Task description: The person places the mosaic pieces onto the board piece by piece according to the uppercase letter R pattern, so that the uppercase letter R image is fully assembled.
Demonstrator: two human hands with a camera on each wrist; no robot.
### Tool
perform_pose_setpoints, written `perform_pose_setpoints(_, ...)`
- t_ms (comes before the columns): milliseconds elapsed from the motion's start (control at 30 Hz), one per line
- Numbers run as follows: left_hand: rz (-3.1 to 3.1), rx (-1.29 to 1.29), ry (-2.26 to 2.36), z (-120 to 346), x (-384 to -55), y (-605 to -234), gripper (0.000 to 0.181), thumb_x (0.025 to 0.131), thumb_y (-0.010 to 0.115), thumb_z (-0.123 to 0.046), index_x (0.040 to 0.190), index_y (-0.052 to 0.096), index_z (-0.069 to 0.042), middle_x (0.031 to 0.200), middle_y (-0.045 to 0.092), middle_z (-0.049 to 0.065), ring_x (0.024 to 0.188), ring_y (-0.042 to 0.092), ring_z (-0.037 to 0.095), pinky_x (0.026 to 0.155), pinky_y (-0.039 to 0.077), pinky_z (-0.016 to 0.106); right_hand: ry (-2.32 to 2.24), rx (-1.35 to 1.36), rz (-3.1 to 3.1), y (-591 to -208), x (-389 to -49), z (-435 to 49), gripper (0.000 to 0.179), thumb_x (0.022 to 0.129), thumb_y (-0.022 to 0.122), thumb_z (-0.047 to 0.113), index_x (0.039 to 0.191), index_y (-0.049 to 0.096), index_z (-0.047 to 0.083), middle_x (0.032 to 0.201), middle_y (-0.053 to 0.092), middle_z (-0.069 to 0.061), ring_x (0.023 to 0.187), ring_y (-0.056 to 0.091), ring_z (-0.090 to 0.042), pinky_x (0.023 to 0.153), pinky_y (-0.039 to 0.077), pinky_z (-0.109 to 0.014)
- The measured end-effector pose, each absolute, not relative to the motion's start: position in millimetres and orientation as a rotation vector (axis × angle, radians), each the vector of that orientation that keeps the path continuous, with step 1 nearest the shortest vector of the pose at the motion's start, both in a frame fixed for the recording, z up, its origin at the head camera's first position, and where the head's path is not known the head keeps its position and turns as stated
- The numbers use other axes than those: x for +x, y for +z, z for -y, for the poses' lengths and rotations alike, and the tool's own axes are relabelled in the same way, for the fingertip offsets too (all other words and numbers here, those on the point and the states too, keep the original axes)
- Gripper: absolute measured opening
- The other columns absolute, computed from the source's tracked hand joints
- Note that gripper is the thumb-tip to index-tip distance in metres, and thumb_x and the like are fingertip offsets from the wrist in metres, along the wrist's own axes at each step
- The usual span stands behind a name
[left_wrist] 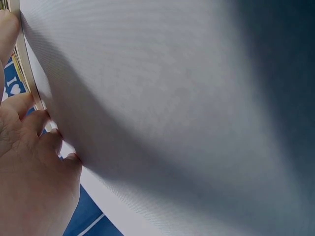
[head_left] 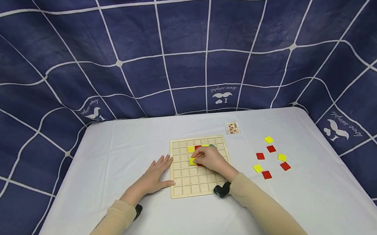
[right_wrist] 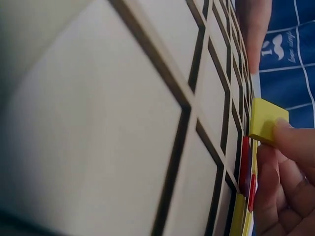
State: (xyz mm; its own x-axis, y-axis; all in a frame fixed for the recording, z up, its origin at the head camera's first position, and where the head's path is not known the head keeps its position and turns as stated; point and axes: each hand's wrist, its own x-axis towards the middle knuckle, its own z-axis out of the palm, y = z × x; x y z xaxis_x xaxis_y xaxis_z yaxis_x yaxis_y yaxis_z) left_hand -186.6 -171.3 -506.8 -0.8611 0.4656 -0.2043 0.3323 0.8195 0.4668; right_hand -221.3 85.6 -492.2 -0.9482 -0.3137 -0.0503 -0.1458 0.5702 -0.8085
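Observation:
A square wooden grid board lies on the white table, with several coloured tiles set in its upper middle. My right hand pinches a yellow square tile between thumb and finger, close over the board. Above it a yellow tile and a red tile sit in a row of squares. Part of that row is hidden under the right hand. My left hand lies flat with spread fingers, thumb and fingertips right at the board's left edge; in the left wrist view its fingers meet that edge.
Several loose red and yellow tiles, among them a red tile and a yellow tile, lie scattered right of the board. A small printed pattern card rests beyond the board's top right corner. A dark blue checked curtain surrounds the table.

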Motion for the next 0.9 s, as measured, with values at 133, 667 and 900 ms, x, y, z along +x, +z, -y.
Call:
perform_pose_setpoints(133,-2.689,0.606,0.615,171.0,-186.9,-507.5,0.094,0.085,0.070,-0.052,0.157,0.024,-0.011,0.165,0.016,0.010,0.154,0.009,0.031,0.125,0.007,0.054,-1.244,-0.400,-2.642,-492.0,-221.1,-83.7,0.006,0.085,0.076,0.011,0.091,0.074,0.011,0.082,0.071,0.001,0.074,0.062,-0.007,0.069,0.054,-0.021)
perform_pose_setpoints(667,-2.686,0.619,0.625,172.2,-186.3,-503.0,0.094,0.086,0.069,-0.051,0.157,0.023,-0.010,0.165,0.015,0.012,0.154,0.009,0.034,0.124,0.007,0.056,-1.039,-0.430,-2.734,-488.2,-221.6,-80.4,0.012,0.086,0.075,0.012,0.098,0.078,0.012,0.091,0.064,0.001,0.080,0.055,-0.011,0.073,0.049,-0.025)
perform_pose_setpoints(900,-2.694,0.616,0.622,171.1,-185.0,-501.3,0.094,0.085,0.071,-0.049,0.157,0.025,-0.008,0.165,0.017,0.012,0.153,0.010,0.034,0.124,0.007,0.056,-1.188,-0.304,-2.723,-478.6,-221.1,-111.1,0.013,0.090,0.073,0.018,0.101,0.077,0.012,0.097,0.067,-0.001,0.082,0.058,-0.013,0.075,0.051,-0.026)
